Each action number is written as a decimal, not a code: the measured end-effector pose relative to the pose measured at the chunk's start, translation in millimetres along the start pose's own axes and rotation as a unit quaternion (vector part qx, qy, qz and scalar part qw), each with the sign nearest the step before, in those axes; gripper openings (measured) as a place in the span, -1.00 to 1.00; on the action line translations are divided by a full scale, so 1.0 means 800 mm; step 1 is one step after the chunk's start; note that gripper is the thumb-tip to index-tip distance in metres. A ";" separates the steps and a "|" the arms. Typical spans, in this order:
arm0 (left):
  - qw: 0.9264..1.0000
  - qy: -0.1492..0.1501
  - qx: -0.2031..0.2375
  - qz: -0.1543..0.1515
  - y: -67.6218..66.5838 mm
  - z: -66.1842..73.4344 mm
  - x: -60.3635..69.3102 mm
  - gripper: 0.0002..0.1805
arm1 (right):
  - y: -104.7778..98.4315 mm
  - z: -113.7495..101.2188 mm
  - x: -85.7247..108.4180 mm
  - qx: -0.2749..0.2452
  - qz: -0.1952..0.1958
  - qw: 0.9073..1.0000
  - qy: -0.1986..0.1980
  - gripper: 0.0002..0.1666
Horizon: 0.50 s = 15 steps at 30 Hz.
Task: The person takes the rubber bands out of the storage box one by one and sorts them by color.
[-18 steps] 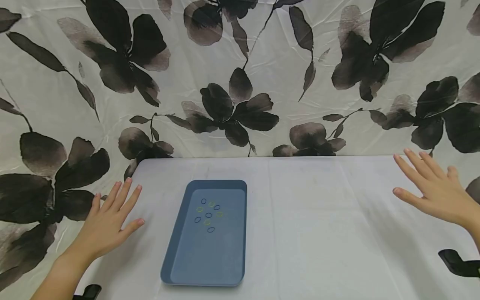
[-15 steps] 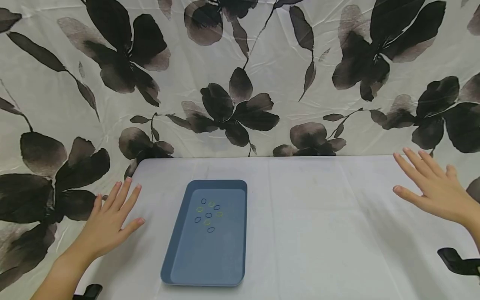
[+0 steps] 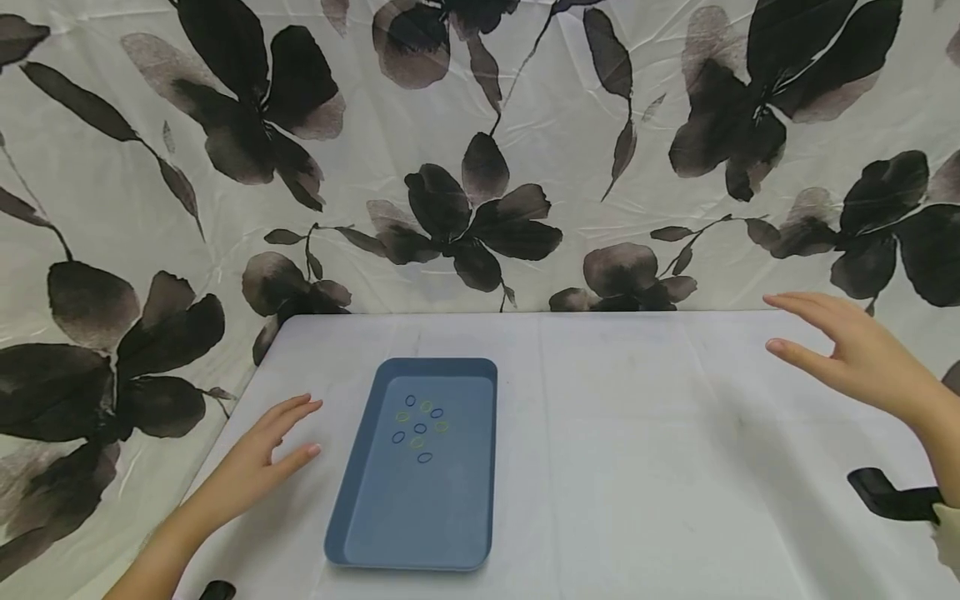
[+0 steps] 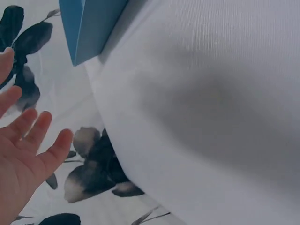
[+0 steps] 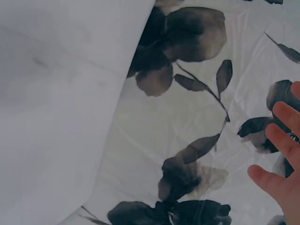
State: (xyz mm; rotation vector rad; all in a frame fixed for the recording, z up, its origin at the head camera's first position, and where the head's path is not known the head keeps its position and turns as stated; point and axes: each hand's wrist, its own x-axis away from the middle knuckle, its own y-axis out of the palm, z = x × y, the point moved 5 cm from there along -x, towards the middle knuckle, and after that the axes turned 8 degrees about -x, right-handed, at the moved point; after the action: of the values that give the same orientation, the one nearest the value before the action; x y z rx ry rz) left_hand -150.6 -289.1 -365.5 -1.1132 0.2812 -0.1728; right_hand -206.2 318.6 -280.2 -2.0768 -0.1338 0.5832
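Note:
A blue-grey rectangular tray (image 3: pixel 416 517) lies on the white table, left of the middle. Several small rings, some dark blue and some yellow-green, are grouped in its far half, among them a dark blue ring (image 3: pixel 424 457) and a yellow-green ring (image 3: pixel 442 427). Left of the tray my left hand (image 3: pixel 255 458) hovers with relaxed fingers, holding nothing. My right hand (image 3: pixel 855 350) is raised over the table's far right, its fingers extended and nothing in it. In the left wrist view a corner of the tray (image 4: pixel 91 33) shows beyond the left hand (image 4: pixel 23 159); the right wrist view shows the right hand (image 5: pixel 283 154) alone.
A white cloth with dark flowers (image 3: pixel 480 225) hangs behind the table (image 3: pixel 630 450) and down its left side. Black strap ends (image 3: pixel 892 496) stick out near both wrists.
My left hand has turned and moved right, nearer the tray. The right hand has turned edge-on and shifted left. The tray and rings lie as before, the view having shifted slightly.

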 end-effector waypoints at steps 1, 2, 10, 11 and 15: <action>1.000 -0.009 0.017 -0.005 0.002 0.000 -0.001 -0.40 | 0.000 -0.003 -0.003 -0.003 0.005 1.000 0.000 -0.36; 0.999 -0.020 0.034 -0.013 0.005 -0.001 -0.002 -0.42 | 0.000 -0.006 -0.006 -0.007 0.008 1.000 0.002 -0.38; 0.972 -0.114 0.185 -0.093 0.030 -0.007 -0.006 -0.36 | 0.015 -0.019 -0.032 -0.079 0.009 0.996 0.041 -0.48; 0.967 -0.118 0.205 -0.097 0.033 -0.006 -0.007 -0.37 | 0.018 -0.020 -0.036 -0.089 0.005 0.995 0.047 -0.49; 0.950 -0.144 0.256 -0.103 0.044 -0.005 -0.011 -0.37 | 0.033 -0.029 -0.055 -0.118 -0.017 0.992 0.040 -0.53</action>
State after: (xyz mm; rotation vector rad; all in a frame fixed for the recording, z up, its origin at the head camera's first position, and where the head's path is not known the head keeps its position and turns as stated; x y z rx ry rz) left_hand -160.6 -274.5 -397.9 -0.6356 -0.1403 -0.2493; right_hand -237.3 272.2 -276.0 -2.3195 -0.2008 0.4815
